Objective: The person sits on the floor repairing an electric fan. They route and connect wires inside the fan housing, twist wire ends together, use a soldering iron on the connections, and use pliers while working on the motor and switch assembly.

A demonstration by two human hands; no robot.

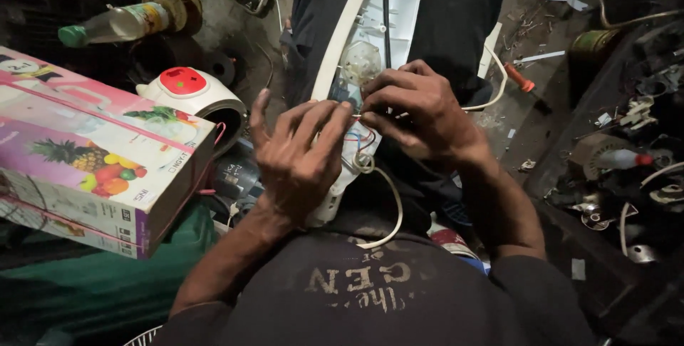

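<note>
Lying under both hands (left hand (299,157); right hand (417,114)): white casing (370,11)

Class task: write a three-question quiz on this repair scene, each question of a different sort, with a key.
1. True or false: both hands work at the wires of the white casing.
2. The box with fruit pictures lies: A) left of the left hand; B) right of the right hand; C) on the casing.
3. Fill in: the screwdriver on the floor has an ______ handle.

Key: 1 true; 2 A; 3 orange.
</note>
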